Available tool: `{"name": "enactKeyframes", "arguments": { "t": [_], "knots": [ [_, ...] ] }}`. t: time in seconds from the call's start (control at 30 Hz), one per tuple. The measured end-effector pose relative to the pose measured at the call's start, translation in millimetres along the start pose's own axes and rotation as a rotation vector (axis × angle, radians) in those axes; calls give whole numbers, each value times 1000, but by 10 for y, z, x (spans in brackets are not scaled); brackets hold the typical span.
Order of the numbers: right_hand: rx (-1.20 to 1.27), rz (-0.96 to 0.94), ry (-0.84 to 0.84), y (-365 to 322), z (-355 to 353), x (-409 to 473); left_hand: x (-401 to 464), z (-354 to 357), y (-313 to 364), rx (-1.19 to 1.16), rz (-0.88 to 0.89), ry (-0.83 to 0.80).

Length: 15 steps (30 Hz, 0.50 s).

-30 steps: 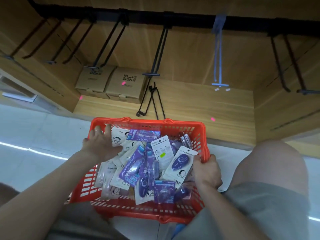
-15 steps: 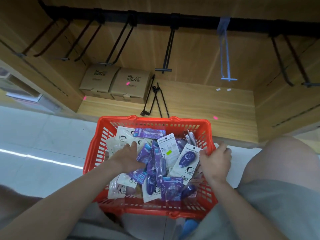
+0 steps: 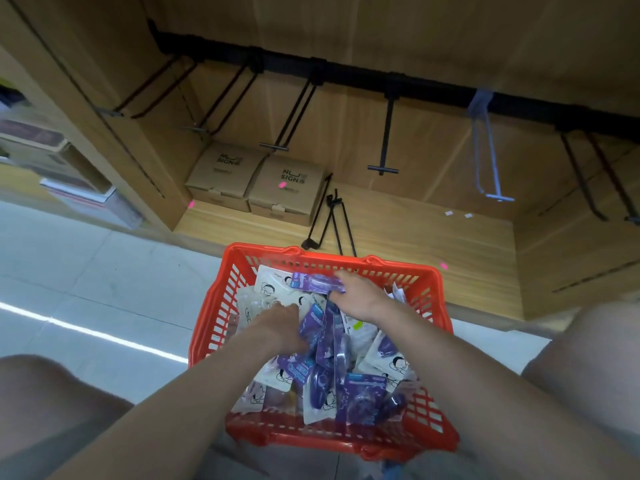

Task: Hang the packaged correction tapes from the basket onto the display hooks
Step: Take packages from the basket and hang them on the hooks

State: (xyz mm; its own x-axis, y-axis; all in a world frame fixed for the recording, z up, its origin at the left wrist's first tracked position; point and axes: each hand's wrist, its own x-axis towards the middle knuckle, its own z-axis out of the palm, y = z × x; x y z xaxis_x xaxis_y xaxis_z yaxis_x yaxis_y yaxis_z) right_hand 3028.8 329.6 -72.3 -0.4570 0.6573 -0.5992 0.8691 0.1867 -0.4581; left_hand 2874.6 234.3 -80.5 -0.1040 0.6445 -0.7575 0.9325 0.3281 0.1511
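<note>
Both hands are reached into the red basket (image 3: 214, 327), which is heaped with packaged correction tapes (image 3: 325, 372). A purple pack (image 3: 317, 283) at the far rim is gripped by the right hand (image 3: 360, 296). The left hand (image 3: 280, 327) is blurred; its fingers cannot be judged. Black display hooks (image 3: 382, 168) are hung from a rail above a wooden shelf (image 3: 408, 233) bearing two cardboard boxes (image 3: 256, 185).

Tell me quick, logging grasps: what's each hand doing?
Left hand: among the packs in the basket; grip cannot be told.
Right hand: holding a purple pack.
</note>
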Motion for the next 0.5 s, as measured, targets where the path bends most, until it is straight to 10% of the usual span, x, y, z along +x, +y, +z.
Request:
{"name": "enactKeyframes", "arguments": {
  "t": [0.5],
  "knots": [
    [-59,-32,64,160,312,366,-24,-62,-139,-165,57,-12]
  ]
}}
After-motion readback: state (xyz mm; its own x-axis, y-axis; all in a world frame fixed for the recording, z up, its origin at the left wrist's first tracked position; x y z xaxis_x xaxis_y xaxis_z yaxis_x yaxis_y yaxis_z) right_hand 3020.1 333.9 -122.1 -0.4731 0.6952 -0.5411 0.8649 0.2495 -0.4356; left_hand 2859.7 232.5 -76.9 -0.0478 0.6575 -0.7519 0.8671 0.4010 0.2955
